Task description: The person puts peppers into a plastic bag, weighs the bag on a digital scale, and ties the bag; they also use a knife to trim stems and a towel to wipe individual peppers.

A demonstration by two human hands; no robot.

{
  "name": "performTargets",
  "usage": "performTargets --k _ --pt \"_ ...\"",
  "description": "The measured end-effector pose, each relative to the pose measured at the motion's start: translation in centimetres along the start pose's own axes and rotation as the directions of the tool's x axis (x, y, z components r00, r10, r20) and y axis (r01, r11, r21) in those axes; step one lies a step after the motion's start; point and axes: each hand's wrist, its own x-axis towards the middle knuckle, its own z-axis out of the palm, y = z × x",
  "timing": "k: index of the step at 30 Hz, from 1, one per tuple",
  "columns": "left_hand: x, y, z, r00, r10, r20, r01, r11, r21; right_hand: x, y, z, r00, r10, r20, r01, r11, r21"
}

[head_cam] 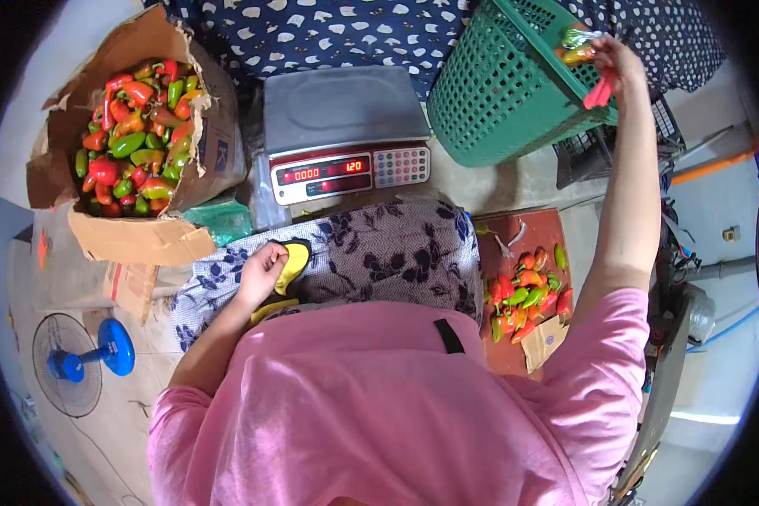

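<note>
At the upper right, my right hand [620,66] holds a bag of peppers [579,47], seemingly in clear plastic with a red tie or strip, over the rim of a green plastic basket [506,88]. My left hand [264,269] rests on my lap, its fingers pinching the edge of a yellow cloth piece with black trim [294,262]. In front of me is a digital scale [348,107] with a bare metal platform and lit red display. A torn cardboard box [142,237] full of red, green and orange peppers [129,142] stands at the left.
A small pile of peppers [531,291] lies on a reddish-brown board [496,231] to my right, beside a cardboard scrap [544,341]. Green plastic [224,218] sits by the box. A blue fan [69,367] stands at the lower left, and a black crate [588,158] is behind the basket.
</note>
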Motion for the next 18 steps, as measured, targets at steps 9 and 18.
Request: performTargets --k 9,18 --pt "-0.1 7.4 1.1 0.958 -0.012 0.287 0.061 0.984 -0.165 -13.3 4.3 2.3 0.94 -0.164 0.3 0.275 0.883 -0.38" --pt "-3.0 20.7 5.5 0.939 0.159 0.305 -0.083 0.965 -0.249 -37.4 15.5 18.3 0.701 -0.053 0.711 0.316 0.917 -0.243"
